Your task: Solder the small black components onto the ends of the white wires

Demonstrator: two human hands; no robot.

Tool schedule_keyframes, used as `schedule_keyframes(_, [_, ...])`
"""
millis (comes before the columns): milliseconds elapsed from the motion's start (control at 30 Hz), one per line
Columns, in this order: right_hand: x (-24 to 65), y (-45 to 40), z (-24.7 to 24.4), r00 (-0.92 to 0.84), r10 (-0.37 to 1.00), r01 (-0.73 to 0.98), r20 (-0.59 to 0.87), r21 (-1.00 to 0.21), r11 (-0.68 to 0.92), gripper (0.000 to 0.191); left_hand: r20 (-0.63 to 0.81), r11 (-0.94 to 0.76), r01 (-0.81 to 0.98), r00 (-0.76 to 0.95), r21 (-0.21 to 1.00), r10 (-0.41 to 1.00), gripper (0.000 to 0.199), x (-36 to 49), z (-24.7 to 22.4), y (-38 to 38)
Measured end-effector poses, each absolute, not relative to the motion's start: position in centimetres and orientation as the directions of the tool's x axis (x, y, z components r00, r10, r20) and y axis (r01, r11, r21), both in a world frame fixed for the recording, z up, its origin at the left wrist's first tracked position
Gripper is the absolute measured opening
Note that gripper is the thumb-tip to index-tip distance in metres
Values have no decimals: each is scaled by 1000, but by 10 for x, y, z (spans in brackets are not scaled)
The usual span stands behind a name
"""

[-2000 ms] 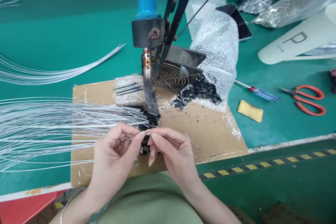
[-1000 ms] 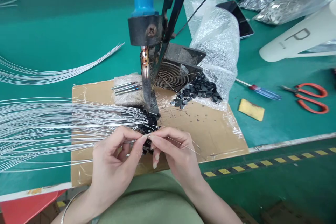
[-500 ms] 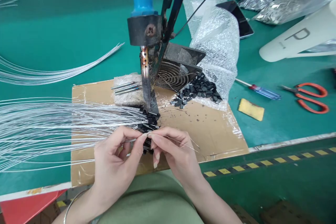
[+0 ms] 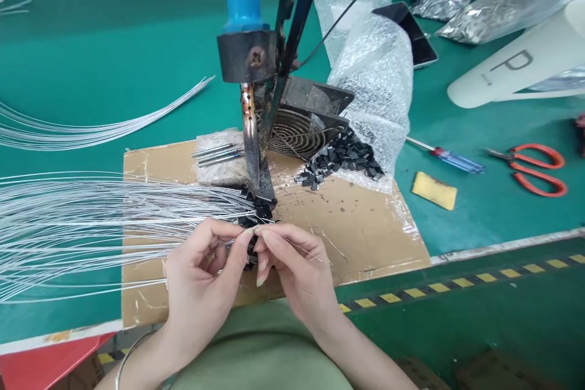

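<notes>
My left hand (image 4: 201, 274) is closed in a pinch, its thumb and index tips meeting those of my right hand (image 4: 297, 268), which pinches thin wire strands (image 4: 315, 250) trailing to the right. What lies between the left fingertips is too small to make out. Behind and under the fingers lie black pieces (image 4: 262, 207) at the ends of a wide spread of white wires (image 4: 91, 213) coming from the left. The tip of a blue-handled soldering iron (image 4: 249, 134) points down just above those black pieces.
A brown cardboard sheet (image 4: 365, 231) lies beneath. Around it are a round-grilled fan (image 4: 297, 131), a heap of black pieces (image 4: 347, 155), bubble wrap (image 4: 379, 73), a yellow sponge (image 4: 434, 191), a screwdriver (image 4: 461, 161), red-handled scissors (image 4: 539, 164) and a white cup (image 4: 512, 67).
The whole view has shifted slightly. My right hand has come a little left and closer to my left hand, and the thin strands from it have swung with it.
</notes>
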State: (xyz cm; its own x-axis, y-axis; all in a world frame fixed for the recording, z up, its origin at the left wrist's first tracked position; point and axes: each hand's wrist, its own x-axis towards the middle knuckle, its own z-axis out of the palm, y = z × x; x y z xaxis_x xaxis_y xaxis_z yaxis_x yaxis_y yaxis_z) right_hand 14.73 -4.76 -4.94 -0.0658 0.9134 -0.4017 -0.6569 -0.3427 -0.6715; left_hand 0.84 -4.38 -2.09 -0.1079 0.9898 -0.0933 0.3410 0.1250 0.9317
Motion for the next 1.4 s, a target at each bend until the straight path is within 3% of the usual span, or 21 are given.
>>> schedule_keyframes(100, [171,-42,-55,85,948,-443,-307,-863,-241,13,-104,145,344,-136,928,985,7,7,-17,-39])
schedule_keyframes(200, [206,-27,-64,429,899,-3,-91,-995,-99,8,-127,167,336,-137,927,982,4,5,-12,-35])
schedule_keyframes(267, [228,-15,-69,492,869,286,61,-954,-95,9,-139,172,336,-120,926,983,4,4,-10,-34])
schedule_keyframes(433, [250,8,-70,239,947,674,215,-739,-3,12,-151,176,331,-99,927,984,7,2,-10,-36])
schedule_keyframes(533, [250,8,-70,152,958,725,243,-686,59,8,-159,179,330,-87,927,983,7,1,-11,-37])
schedule_keyframes(867, [241,-20,-76,201,916,695,348,-710,117,9,-157,174,337,-75,925,985,5,-2,-10,-36])
schedule_keyframes(1067, [241,-33,-73,294,923,571,249,-820,39,8,-142,161,364,-78,917,987,4,-2,-11,-34])
schedule_keyframes(1233, [238,-26,-72,174,963,599,204,-799,61,6,-165,188,386,-91,903,982,6,1,-9,-35])
schedule_keyframes(1400, [242,-17,-75,-37,965,657,259,-721,219,6,-170,186,406,-76,895,983,8,1,-9,-35])
